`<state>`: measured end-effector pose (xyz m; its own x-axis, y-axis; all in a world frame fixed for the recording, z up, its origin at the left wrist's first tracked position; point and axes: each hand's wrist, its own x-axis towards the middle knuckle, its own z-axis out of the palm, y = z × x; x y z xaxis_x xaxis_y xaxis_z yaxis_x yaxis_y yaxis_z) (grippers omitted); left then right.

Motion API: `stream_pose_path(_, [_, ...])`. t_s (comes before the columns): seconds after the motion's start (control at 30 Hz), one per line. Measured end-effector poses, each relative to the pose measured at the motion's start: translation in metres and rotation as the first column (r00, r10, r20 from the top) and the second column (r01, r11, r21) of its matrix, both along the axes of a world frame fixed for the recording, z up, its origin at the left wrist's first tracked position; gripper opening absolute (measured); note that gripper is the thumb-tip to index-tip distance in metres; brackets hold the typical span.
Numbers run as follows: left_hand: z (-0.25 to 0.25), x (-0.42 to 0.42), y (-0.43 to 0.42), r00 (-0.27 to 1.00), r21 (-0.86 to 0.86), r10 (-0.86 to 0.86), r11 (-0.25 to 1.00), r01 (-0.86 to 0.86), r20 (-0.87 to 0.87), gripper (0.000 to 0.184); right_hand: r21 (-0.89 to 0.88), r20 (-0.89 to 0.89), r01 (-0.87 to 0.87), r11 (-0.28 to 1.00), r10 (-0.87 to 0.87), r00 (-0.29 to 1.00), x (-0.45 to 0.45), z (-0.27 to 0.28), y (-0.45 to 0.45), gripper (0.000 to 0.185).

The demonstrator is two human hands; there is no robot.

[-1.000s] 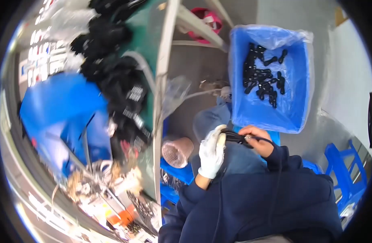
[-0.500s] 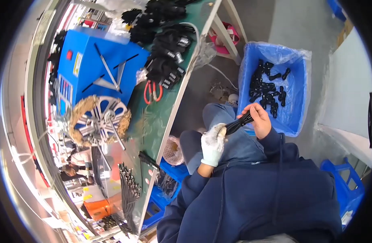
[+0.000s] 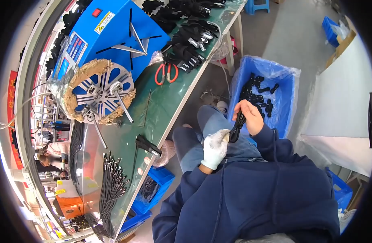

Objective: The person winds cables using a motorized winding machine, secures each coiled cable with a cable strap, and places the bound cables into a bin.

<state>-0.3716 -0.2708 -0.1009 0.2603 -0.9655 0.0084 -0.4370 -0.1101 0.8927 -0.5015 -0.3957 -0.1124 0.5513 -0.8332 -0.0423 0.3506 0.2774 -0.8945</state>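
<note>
We look down on a person in a dark blue hooded top, seated beside a green workbench (image 3: 151,115), with a folded black cable bundle (image 3: 237,128) held between two hands over the lap, just short of a plastic-lined blue bin (image 3: 282,111). The white-gloved left hand (image 3: 215,149) has its fingers closed at the bundle's lower end; the bare right hand (image 3: 250,117) grips the upper end between thumb and fingers, some fingertips hidden. We judge the step in hand to be gathering and straightening the strands; the next move, we think, calls for a firm grip so no loop slips out. Similar dark bundles (image 3: 252,97) lie in the bin; loose black cables (image 3: 112,178) spread across the bench.
</note>
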Motion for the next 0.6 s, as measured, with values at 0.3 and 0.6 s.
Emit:
stream_pose_path(0.3, [0.02, 0.011, -0.013, 0.543, 0.345, 0.246, 0.935, 0.088, -0.803, 0.043, -0.107, 0.105, -0.123, 0.987, 0.134, 0.985, 0.013, 0.015, -0.003, 0.029])
stream_pose_path(0.6, [0.024, 0.015, -0.018, 0.502, 0.427, 0.327, 0.9, 0.094, -0.8, 0.042, -0.603, -0.224, -0.329, 0.727, 0.242, 0.944, 0.006, 0.026, -0.015, 0.019])
